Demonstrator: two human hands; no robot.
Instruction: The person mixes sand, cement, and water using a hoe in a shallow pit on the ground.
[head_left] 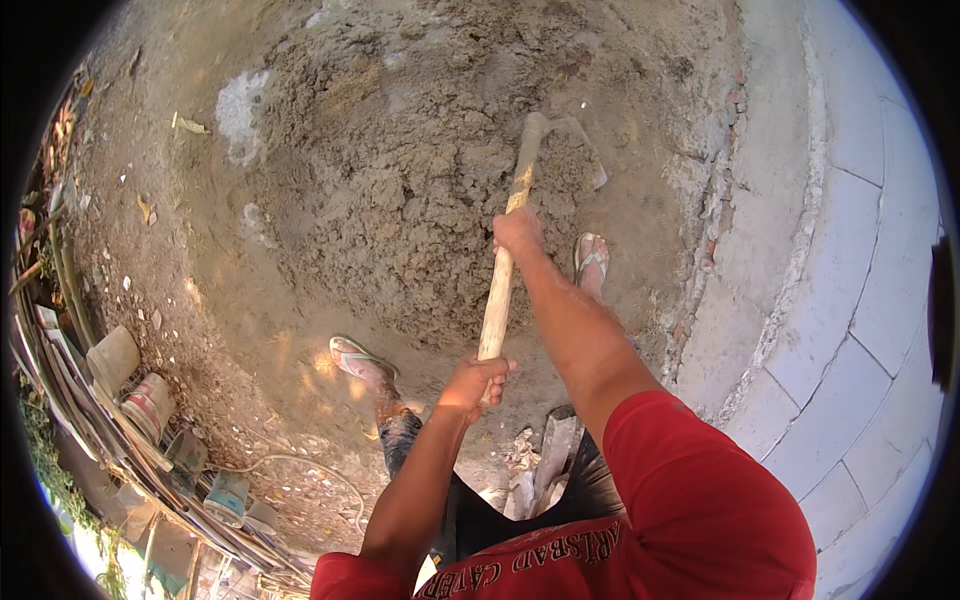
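Note:
My right hand (518, 231) is closed around the middle of the pale wooden handle of a hoe (499, 300). Lower down, near the handle's end, my left hand (477, 383) wraps around it with the fingers curled. The handle slants up and slightly right to a grey metal socket. From there the hoe's broad blade (588, 140) turns off to the right and rests at the right side of a heap of damp, lumpy grey-brown mix (400, 180). Part of the blade is hidden by the mix or blends into it.
My sandalled feet stand at the heap's near edge, the left foot (362, 362) and the right foot (592, 258). Grey block wall (800, 290) runs along the right. Buckets (114, 358), boards and a thin hose (300, 460) lie at lower left. Broken blocks (553, 455) lie between my legs.

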